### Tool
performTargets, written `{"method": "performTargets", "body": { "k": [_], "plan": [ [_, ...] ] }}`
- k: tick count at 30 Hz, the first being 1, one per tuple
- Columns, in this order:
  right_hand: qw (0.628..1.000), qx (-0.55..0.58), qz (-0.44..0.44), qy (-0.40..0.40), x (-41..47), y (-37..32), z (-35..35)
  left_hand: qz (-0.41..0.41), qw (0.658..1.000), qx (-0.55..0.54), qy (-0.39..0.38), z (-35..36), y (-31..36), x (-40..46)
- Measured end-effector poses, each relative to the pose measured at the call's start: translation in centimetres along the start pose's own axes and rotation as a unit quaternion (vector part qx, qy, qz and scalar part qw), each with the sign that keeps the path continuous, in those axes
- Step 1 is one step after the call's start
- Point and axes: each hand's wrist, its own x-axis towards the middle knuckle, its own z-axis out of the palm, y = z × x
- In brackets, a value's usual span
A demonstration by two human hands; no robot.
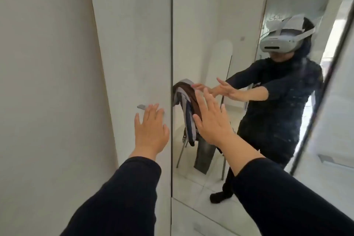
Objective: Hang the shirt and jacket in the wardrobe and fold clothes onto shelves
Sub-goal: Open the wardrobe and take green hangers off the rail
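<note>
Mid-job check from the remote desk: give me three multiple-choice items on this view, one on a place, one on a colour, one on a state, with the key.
1. Where is the left hand?
A. At the handle of the white wardrobe door
B. On the chair
C. In a drawer

2. What colour are the sleeves?
A. White
B. Red
C. Dark navy or black

3. How is the right hand?
A. In a fist
B. Open, fingers straight, empty
C. Gripping a hanger

Key: 1 A, its fingertips reach the metal handle. 2 C, both forearms are in dark fabric. 3 B, the flat palm faces the mirrored door, which reflects clothes draped over a chair.
</note>
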Motion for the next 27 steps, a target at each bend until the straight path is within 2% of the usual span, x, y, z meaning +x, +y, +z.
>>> {"method": "performTargets", "body": {
  "k": [7,12,15,18,20,24,27],
  "plan": [
    [0.998,0.050,0.010,-0.025,7.3,-3.9,8.0,-0.022,0.997,-0.026,-0.075,6.9,-6.2,6.6],
    [0.998,0.057,0.009,0.008,11.0,-5.2,10.7,-0.009,0.992,-0.036,-0.122,10.4,-7.5,10.6],
    [0.997,0.067,0.030,0.035,11.4,-5.9,12.0,0.005,0.992,-0.016,-0.121,11.9,-7.6,12.0],
    [0.998,0.013,0.017,0.056,11.2,-5.9,12.9,-0.004,0.989,0.015,-0.146,12.2,-7.2,13.3],
    [0.999,-0.001,0.009,0.040,11.1,-5.7,13.1,-0.011,0.987,0.032,-0.156,12.0,-7.0,13.6],
    [0.996,0.067,0.039,0.036,11.4,-6.4,12.5,-0.019,0.986,0.034,-0.164,10.9,-7.5,12.9],
    [0.992,0.120,0.030,0.027,11.8,-7.8,11.1,-0.024,0.984,0.016,-0.176,9.1,-8.7,10.9]
  ]
}}
